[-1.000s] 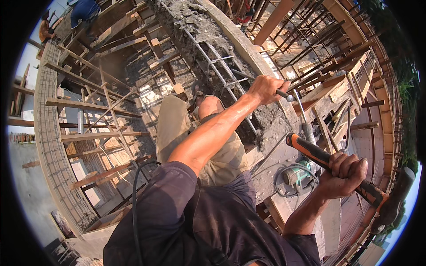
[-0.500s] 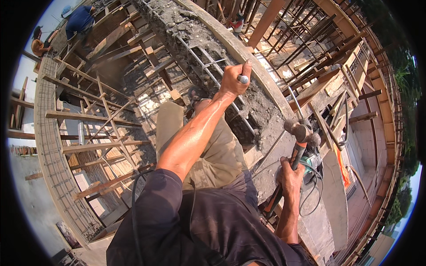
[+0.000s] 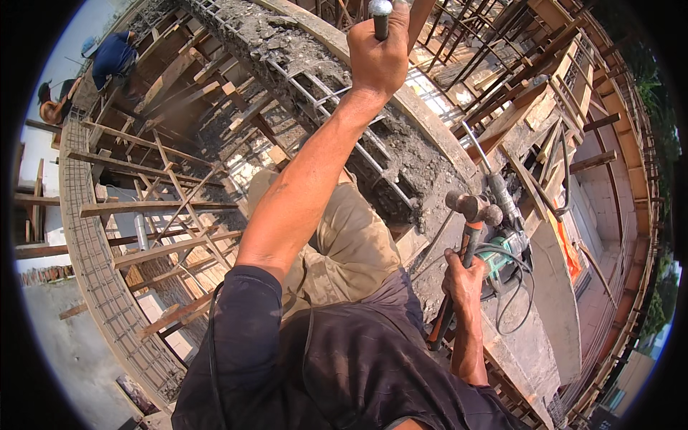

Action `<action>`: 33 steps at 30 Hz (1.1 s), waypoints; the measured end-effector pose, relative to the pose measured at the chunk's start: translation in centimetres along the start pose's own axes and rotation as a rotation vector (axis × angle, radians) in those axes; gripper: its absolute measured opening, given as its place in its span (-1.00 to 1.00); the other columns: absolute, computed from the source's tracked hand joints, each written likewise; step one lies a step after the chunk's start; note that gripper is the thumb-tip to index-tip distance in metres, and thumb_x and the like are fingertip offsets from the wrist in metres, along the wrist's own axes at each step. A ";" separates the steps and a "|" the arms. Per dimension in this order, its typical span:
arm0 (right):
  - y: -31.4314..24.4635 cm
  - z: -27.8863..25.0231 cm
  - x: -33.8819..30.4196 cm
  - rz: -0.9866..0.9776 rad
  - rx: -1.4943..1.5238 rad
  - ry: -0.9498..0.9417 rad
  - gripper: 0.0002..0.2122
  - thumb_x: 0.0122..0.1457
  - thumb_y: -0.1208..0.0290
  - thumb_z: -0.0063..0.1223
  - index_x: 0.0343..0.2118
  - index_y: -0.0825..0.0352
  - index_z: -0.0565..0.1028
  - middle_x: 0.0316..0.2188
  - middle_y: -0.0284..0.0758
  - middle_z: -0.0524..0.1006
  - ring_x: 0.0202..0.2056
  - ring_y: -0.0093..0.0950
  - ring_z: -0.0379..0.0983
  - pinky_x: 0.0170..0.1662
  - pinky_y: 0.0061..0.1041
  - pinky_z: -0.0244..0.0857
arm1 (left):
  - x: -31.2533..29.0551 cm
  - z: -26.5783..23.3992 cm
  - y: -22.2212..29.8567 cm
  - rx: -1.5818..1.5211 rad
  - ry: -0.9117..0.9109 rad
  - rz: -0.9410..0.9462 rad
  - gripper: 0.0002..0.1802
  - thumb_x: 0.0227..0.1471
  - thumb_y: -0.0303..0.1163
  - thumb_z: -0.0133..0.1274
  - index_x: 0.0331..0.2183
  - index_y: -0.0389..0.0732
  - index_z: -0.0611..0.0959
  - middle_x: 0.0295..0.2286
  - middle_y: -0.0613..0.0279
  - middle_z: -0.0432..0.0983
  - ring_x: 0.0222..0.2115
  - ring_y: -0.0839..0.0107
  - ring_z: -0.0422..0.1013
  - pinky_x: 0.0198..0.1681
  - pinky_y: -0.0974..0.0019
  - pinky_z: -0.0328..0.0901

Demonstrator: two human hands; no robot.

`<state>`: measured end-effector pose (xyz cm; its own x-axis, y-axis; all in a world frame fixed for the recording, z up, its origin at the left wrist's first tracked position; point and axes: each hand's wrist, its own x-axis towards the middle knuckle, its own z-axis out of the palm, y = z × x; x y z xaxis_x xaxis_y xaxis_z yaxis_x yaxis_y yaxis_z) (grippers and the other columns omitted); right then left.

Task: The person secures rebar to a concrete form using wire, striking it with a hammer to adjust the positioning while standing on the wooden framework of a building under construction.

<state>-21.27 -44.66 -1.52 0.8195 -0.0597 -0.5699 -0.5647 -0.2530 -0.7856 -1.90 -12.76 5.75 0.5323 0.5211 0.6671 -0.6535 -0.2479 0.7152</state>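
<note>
Since half a second ago, the left hand (image 3: 377, 63) has moved farther up the view with the steel rod (image 3: 381, 27), over the chipped concrete (image 3: 433, 154); the hammer (image 3: 470, 246) stays head-up at right. The rod shows a bright, blunt end, the hammer a brown head. Left fingers clench the rod; the right hand (image 3: 464, 276) grasps the hammer's handle.

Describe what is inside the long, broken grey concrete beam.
Silvery steel bars run lengthwise through its opened part, amid grey rubble. The bare left forearm covers a stretch of them; anything deeper inside is hidden.
</note>
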 end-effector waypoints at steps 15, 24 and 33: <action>-0.7 -2.6 -0.9 -0.079 0.059 0.078 -0.71 0.23 0.38 0.19 -0.56 0.21 0.32 -0.74 -0.58 0.22 -0.78 -0.70 0.07 -0.73 -0.58 -0.08 | -10.9 9.5 -1.4 0.292 -0.458 0.078 -0.43 0.28 -0.10 0.00 -0.71 -0.18 0.57 -0.78 0.01 0.43 -0.77 0.05 0.43 -0.66 0.06 0.31; -12.2 -4.2 -2.7 -0.891 0.592 0.130 -0.63 0.38 0.36 -0.07 -0.61 0.17 0.17 -0.77 -0.54 0.08 -0.79 -0.71 -0.07 -0.72 -0.59 -0.11 | -10.6 11.8 -2.8 0.339 -0.370 0.128 -0.48 0.29 -0.20 0.02 -0.68 -0.20 0.57 -0.80 0.08 0.41 -0.77 0.09 0.42 -0.66 0.09 0.29; -8.7 -4.5 0.4 -0.392 0.245 -0.028 -0.72 0.25 0.35 0.18 -0.52 0.17 0.29 -0.78 -0.56 0.15 -0.81 -0.72 0.02 -0.76 -0.61 -0.09 | -9.0 9.6 -2.7 0.327 -0.535 -0.048 -0.35 0.33 -0.04 -0.11 -0.72 -0.17 0.60 -0.85 0.16 0.36 -0.82 0.26 0.36 -0.68 0.13 0.31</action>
<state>-15.60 -46.85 6.18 0.9748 0.0223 -0.2220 -0.2217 -0.0150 -0.9750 0.22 -24.63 -0.18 0.8076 0.0780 0.5845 -0.4690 -0.5158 0.7169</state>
